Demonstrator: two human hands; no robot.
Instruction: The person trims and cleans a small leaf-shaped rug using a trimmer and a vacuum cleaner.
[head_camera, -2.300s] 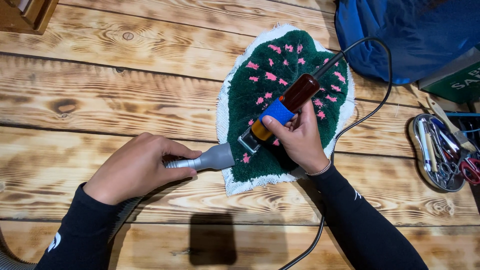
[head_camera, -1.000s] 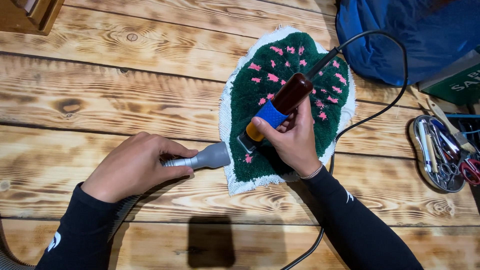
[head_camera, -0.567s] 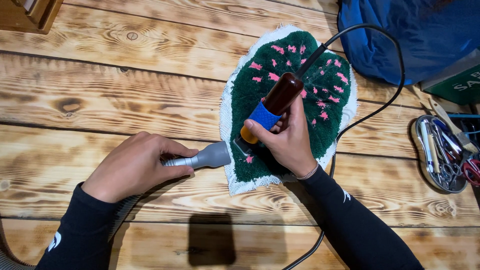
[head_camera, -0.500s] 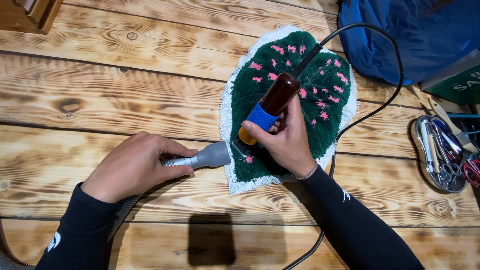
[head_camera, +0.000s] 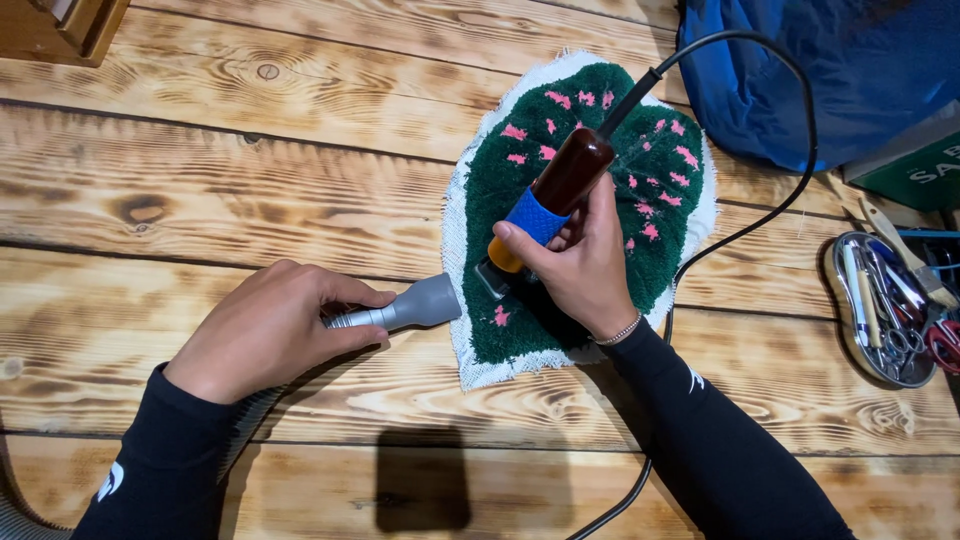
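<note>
Meanwhile, right hand (head_camera: 585, 265), fingers clamped on trimmer (head_camera: 545, 205), has shifted left; left hand (head_camera: 270, 330) still grips nozzle (head_camera: 415, 307).

Bright, even light falls on my surface (head_camera: 250, 200), warm on the wood grain. It seems to come from above and behind me: a blocky dark shadow (head_camera: 422, 478) sits at 6 o'clock, and soft shadows spread under my left hand (head_camera: 270, 330) and right hand (head_camera: 580, 265) toward 6 o'clock. The rug (head_camera: 590, 200) is sharp, its pile clear. A small highlight gleams on the brown handle (head_camera: 572, 172) near centre, and glare glints off the metal tray (head_camera: 885, 310) at 3 o'clock. Focus holds across the frame; I see no motion blur. The plank lines bow slightly toward the edges. The blue bag (head_camera: 800, 70) at 1 o'clock is darker.
</note>
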